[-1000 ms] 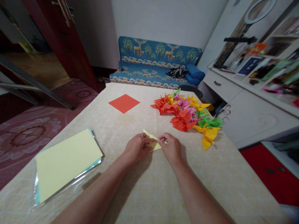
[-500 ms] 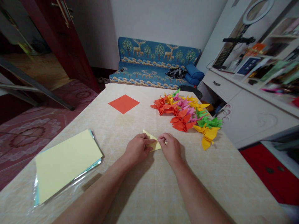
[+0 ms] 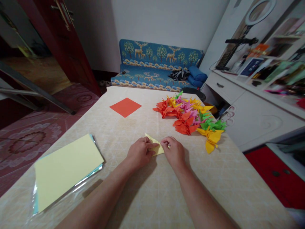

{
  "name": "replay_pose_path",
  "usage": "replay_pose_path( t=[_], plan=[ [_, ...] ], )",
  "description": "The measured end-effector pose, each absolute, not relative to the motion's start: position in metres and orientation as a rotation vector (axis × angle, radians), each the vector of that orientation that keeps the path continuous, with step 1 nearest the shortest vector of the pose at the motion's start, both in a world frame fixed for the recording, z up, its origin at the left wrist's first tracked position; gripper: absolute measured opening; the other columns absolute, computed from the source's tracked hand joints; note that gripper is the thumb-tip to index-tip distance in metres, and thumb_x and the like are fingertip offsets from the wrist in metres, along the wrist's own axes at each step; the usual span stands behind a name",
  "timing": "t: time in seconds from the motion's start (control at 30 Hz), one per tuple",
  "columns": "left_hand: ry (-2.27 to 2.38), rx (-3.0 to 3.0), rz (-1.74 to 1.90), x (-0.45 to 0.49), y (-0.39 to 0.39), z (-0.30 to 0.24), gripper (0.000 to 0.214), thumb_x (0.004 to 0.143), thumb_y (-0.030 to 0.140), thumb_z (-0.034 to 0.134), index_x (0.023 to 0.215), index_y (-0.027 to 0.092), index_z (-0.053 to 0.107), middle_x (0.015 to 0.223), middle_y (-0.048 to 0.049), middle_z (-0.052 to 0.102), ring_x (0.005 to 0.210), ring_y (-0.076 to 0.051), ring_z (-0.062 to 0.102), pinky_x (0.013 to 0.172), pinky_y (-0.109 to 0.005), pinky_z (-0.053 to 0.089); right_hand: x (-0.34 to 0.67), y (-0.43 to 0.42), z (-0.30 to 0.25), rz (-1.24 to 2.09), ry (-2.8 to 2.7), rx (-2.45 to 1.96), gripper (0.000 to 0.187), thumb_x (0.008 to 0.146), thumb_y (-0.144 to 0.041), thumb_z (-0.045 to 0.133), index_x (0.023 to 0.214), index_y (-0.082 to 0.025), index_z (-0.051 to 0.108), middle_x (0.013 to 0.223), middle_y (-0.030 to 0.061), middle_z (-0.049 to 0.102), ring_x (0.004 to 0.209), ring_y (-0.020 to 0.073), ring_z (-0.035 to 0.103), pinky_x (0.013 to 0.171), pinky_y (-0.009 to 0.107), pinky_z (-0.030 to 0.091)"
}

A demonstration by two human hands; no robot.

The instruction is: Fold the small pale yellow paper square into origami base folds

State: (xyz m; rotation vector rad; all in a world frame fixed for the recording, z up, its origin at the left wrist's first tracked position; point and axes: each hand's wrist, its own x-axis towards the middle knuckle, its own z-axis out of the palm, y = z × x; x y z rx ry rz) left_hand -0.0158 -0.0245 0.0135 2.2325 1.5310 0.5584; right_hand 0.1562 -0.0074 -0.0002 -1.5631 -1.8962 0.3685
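A small folded piece of pale yellow paper (image 3: 156,149) lies on the table between my hands, one pointed corner showing at the upper left. My left hand (image 3: 140,152) grips its left part, with the index finger laid across the top and the other fingers curled. On the right side, my right hand (image 3: 174,152) pinches the paper between thumb and fingertips, close to the left index finger. Both hands partly cover the paper, so its full folded shape is hidden.
Folded paper cranes (image 3: 186,122) in red, pink, yellow and green cluster at the right back. A flat red paper square (image 3: 125,107) lies at the left back. Pale yellow sheets (image 3: 68,170) rest on a clear plastic sleeve at the left. Beyond the table (image 3: 152,197) stands a blue sofa (image 3: 147,74).
The whole view has shifted very slightly. My hands keep nearly the same hold on the yellow paper, with no clear finger movement.
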Motion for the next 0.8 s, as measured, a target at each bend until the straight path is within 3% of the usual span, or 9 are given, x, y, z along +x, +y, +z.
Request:
replay_pose_path(
  t=[0.8],
  plan=[
    [1.534, 2.218, 0.577, -0.0155, -0.0248, 0.0129, 0.041, 0.074, 0.019, 0.056, 0.111, 0.032, 0.065, 0.088, -0.0025, 0.058, 0.086, -0.019, 0.052, 0.073, -0.028, 0.04, 0.1578, -0.0048, -0.0046, 0.359, -1.875, -1.53, 0.007, 0.078, -0.02, 0.056, 0.072, -0.023, 0.059, 0.074, -0.0016, 0.063, 0.067, 0.0123, 0.057, 0.061, 0.02, 0.04]
  ],
)
